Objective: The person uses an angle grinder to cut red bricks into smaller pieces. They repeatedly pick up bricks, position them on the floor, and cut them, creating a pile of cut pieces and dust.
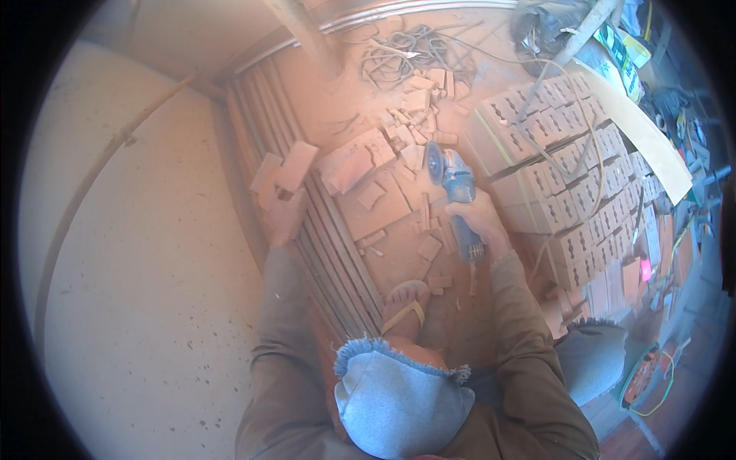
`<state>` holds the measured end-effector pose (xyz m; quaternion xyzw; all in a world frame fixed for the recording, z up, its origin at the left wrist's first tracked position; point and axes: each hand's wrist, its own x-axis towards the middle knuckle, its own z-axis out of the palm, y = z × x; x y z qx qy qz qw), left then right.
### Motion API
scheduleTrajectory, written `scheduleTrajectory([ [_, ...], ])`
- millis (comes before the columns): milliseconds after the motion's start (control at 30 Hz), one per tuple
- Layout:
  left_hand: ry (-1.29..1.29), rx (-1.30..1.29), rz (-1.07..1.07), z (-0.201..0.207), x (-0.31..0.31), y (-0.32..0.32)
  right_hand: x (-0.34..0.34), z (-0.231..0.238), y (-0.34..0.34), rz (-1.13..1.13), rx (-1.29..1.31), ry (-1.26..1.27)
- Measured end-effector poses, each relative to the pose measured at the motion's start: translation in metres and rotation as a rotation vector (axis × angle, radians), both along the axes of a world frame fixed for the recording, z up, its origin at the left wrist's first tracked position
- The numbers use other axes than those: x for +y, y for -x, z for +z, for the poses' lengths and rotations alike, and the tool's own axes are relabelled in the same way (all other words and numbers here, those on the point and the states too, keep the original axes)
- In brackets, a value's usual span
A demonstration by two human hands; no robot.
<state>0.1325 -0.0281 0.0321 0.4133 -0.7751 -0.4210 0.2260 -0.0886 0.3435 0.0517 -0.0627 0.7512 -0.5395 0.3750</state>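
My left hand (285, 218) is closed on the lower end of a reddish clay tile piece (296, 165), held up over the long bars at the left. The piece has a notched outline; whether it is one tile or two together I cannot tell. My right hand (481, 218) is wrapped round the body of a blue angle grinder (458, 184). Its round disc (435, 162) points up and away from me, apart from the tile. Between my hands a dusty clay block (357, 159) lies on the floor among broken tile pieces (418, 100).
Stacked perforated bricks (571, 176) stand at the right, with a cable (594, 146) over them. Long bars (307, 230) run along the pale wall (146, 230) at the left. A tangled cord (406, 57) lies at the back. My sandalled foot (405, 303) is below the offcuts.
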Motion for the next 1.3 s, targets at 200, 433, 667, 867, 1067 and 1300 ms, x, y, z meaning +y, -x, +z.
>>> scheduleTrajectory([
  [200,0.027,-0.147,0.122,-0.025,-0.085,-0.051,-0.006,-0.012,-0.003,-0.008,-0.021,0.011],
  [433,0.566,-0.031,-0.081,0.027,0.043,0.0,-0.008,-0.003,0.001,-0.01,0.057,-0.062],
  [667,-0.072,-0.007,-0.4,-0.014,0.213,0.001,-0.03,0.019,-0.016,-0.141,0.203,-0.139],
  [867,-0.639,-0.085,-0.508,0.004,0.259,0.015,-0.021,0.016,-0.013,-0.137,0.23,0.006],
  [1067,-1.098,-0.018,-0.68,0.015,0.25,0.036,-0.035,0.028,-0.015,-0.142,0.195,0.114],
  [1300,-1.327,0.189,-0.753,0.082,0.254,0.083,-0.028,0.089,-0.001,-0.208,0.111,0.312],
])
